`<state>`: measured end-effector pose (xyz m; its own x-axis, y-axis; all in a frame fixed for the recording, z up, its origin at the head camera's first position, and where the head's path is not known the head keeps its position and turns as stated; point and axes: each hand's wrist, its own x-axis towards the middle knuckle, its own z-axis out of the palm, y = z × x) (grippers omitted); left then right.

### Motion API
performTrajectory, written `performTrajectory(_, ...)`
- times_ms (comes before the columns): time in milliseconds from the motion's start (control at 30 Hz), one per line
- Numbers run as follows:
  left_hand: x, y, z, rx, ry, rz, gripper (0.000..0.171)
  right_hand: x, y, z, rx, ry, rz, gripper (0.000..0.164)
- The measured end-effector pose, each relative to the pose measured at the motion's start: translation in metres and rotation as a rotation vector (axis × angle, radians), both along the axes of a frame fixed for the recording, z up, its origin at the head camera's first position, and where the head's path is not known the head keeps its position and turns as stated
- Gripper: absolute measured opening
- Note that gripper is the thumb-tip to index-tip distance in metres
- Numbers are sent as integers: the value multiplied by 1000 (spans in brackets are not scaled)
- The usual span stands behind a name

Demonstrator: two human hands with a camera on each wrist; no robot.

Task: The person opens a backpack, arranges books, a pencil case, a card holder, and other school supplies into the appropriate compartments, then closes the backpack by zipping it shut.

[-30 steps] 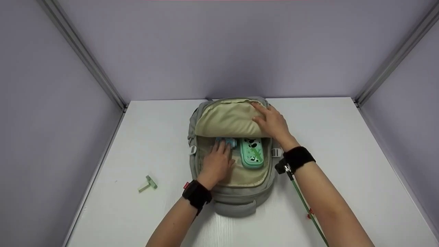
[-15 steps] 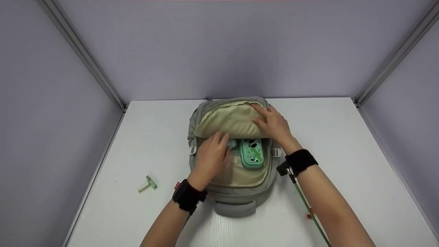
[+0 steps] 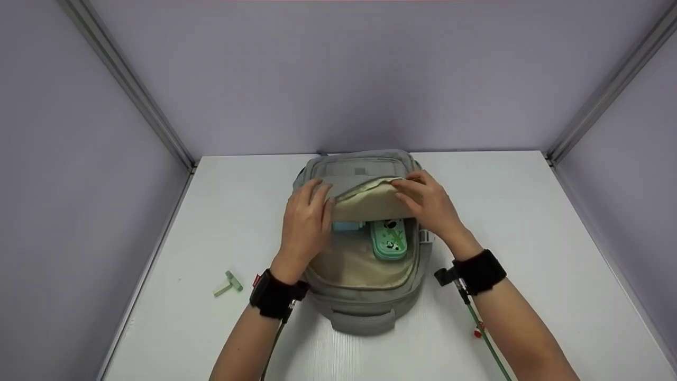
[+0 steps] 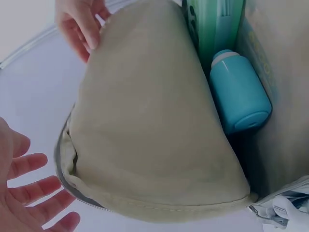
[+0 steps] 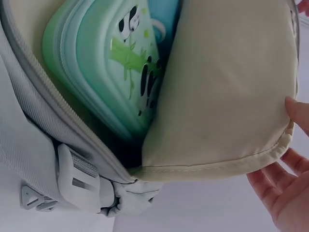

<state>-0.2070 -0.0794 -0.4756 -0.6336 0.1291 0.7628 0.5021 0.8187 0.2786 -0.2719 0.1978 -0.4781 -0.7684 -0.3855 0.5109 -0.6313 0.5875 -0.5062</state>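
A grey backpack (image 3: 365, 308) lies on the white table, its front flap (image 3: 370, 203) folded partly down with the cream lining showing. My right hand (image 3: 436, 209) pinches the flap's edge, thumb on the lining and fingers behind, as the right wrist view shows. Fingers spread, my left hand (image 3: 305, 225) is at the flap's left side; in the left wrist view its fingertips are close to the zipper edge, and contact is hard to tell. Inside the pocket sit a green panda pencil case (image 3: 390, 241) and a blue bottle (image 4: 240, 92) with a white collar, both partly covered by the flap.
A small green T-shaped piece (image 3: 229, 283) lies on the table (image 3: 222, 211) left of the backpack. Near the right forearm is a small red object (image 3: 478, 330), partly hidden by a green cable. Grey panels enclose the table's back and sides.
My left hand has come out of the pocket and moved up and left to the flap's side. The right hand has drawn the flap's edge down toward me, over the pocket.
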Motion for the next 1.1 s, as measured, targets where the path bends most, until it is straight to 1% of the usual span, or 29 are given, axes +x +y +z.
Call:
performTrajectory(100, 1, 1, 0, 21, -37, -25, 25, 10, 3, 1, -40, 54, 61, 18)
performTrajectory(167, 2, 2, -2, 17, -66, -46, 24, 17, 5, 1, -58, 73, 86, 13)
performTrajectory(233, 4, 4, -4, -1, -99, -65, 25, 25, 7, 0, -57, 79, 95, 10)
performTrajectory(333, 5, 7, -10, -45, -164, -95, 27, 36, 9, -2, -35, 90, 94, 9)
performTrajectory(400, 7, 10, -16, -74, -227, -121, 29, 42, 10, -4, -4, 101, 95, 10)
performTrajectory(500, 12, 14, -26, -122, -344, -153, 35, 50, 13, -7, 57, 130, 116, 12)
performTrajectory(567, 16, 18, -34, -157, -428, -170, 39, 54, 15, -10, 113, 150, 141, 13)
performTrajectory(633, 20, 22, -43, -203, -495, -175, 42, 58, 17, -13, 168, 141, 181, 14)
performTrajectory(700, 23, 26, -52, -245, -541, -174, 44, 61, 20, -17, 225, 94, 225, 12)
performTrajectory(733, 24, 27, -57, -268, -559, -168, 45, 62, 21, -18, 255, 52, 246, 11)
performTrajectory(867, 28, 32, -73, -364, -607, -127, 52, 68, 24, -24, 383, -195, 308, 8)
performTrajectory(933, 30, 34, -80, -416, -616, -108, 56, 70, 23, -25, 428, -314, 321, 6)
performTrajectory(967, 31, 35, -83, -437, -618, -100, 58, 70, 23, -25, 439, -359, 324, 6)
performTrajectory(1033, 33, 36, -89, -468, -599, -87, 60, 70, 21, -26, 446, -406, 316, 3)
performTrajectory(1067, 33, 37, -91, -475, -590, -82, 61, 69, 19, -26, 438, -408, 303, 1)
performTrajectory(1100, 34, 37, -93, -479, -581, -75, 61, 68, 17, -27, 431, -397, 280, 4)
